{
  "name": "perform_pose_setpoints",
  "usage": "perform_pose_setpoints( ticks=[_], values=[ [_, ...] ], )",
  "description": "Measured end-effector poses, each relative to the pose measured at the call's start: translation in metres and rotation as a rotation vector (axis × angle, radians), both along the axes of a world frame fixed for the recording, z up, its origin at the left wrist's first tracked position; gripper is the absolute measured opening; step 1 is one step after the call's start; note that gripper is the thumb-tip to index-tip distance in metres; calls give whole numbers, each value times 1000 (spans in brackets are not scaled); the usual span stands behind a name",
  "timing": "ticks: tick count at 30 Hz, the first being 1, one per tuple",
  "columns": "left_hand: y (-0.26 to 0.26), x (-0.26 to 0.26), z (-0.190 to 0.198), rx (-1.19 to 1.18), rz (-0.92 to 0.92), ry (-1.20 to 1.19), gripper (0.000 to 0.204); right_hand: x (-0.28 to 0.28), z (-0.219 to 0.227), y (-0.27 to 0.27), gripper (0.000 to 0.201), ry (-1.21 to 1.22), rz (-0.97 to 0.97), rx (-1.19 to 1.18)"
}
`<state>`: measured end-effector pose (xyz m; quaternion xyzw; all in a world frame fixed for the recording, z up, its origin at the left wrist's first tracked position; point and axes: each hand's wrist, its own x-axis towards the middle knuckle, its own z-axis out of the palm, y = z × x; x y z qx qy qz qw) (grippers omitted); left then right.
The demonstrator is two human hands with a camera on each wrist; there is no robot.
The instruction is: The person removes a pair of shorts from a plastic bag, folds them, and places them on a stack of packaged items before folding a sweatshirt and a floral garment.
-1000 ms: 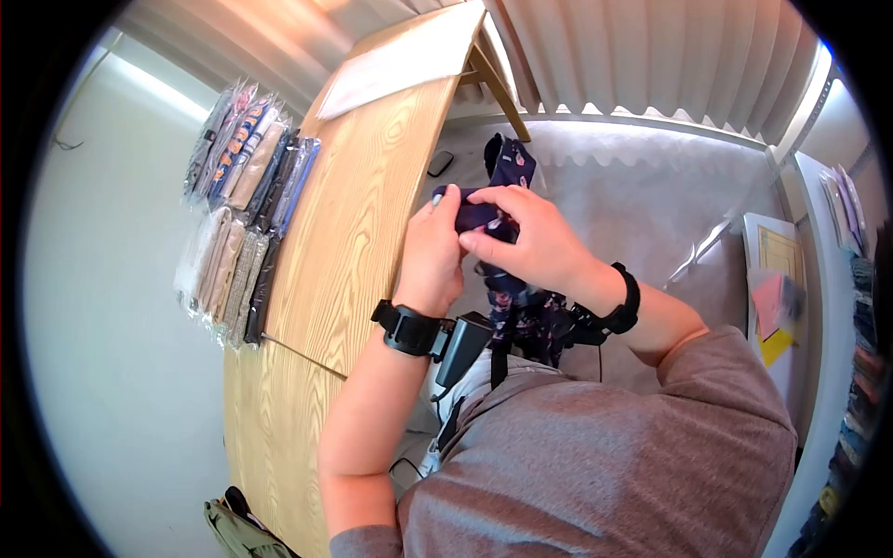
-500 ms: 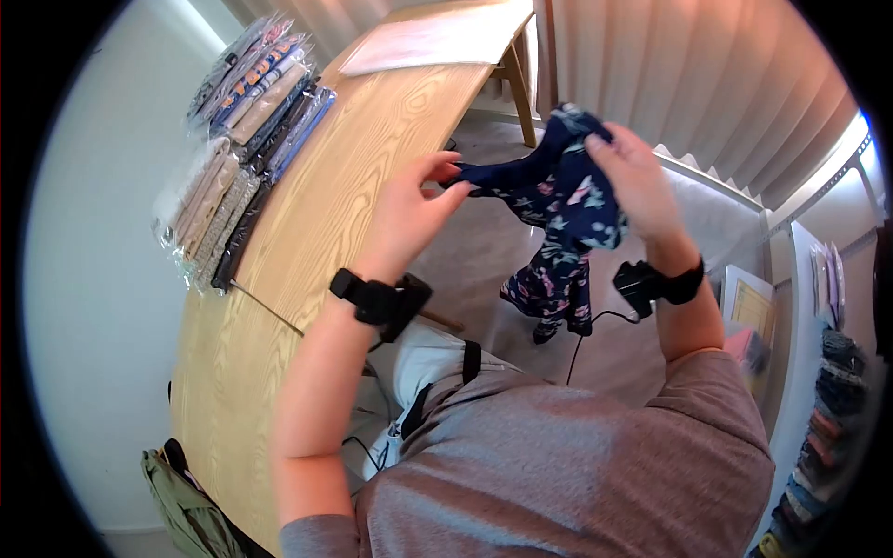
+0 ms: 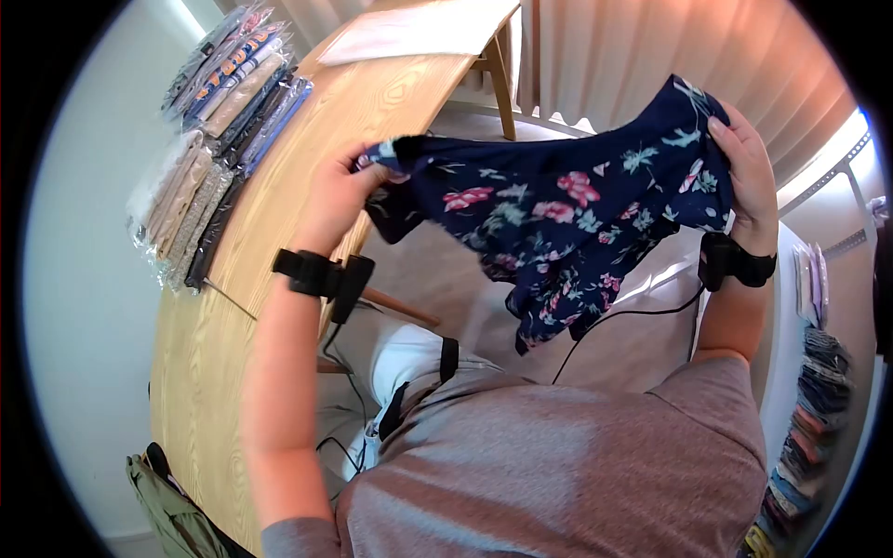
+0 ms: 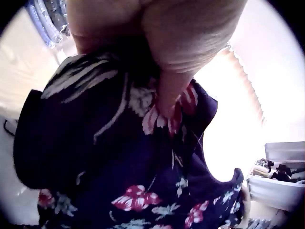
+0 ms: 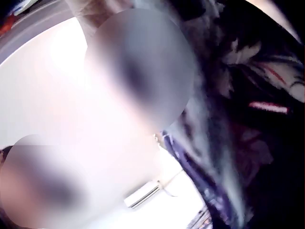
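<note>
Both hands (left, right) gripping floral garment stretched between them

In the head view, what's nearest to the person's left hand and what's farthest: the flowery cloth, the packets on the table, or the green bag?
1. Flowery cloth: gripped by the left hand.
2. Packets: on the table's far side, left of the hand.
3. Green bag: bottom left, by the table's near end.

The person wears a short-sleeved grey marl T-shirt and pale trousers with a black strap at the waist; a black wristband holding a small black camera sits above the left hand and the right hand, with a thin black cable trailing from the right one
</note>
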<state>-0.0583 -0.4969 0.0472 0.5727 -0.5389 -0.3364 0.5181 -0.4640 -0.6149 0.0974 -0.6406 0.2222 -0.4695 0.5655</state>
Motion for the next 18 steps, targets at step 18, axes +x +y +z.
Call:
perform_pose_setpoints(
  ticks=[18],
  values=[
    [16, -17, 64, 190, -170, -74, 17, -3, -58, -36, 17, 765, -287, -440]
  ],
)
